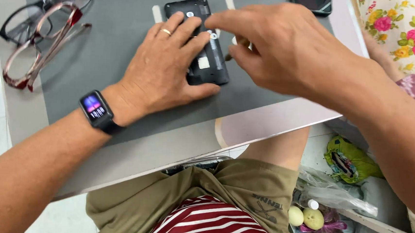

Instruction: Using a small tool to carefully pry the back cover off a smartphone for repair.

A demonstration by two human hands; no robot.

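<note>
Phone [206, 58] (one), hands [164, 67] two, glasses [43, 27] two

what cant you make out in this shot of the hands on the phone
Head view only:
- Opened phone: its middle is covered by the left hand.
- Thin tool in the right hand: mostly hidden by the fingers and blurred.
- Second phone: cut off by the top edge.
- Watch screen: too small to read.
- Two pairs of glasses: overlapping, frames hard to separate.

blk phone [206, 58], grey mat [121, 23], red-striped shirt [209, 226]
</note>
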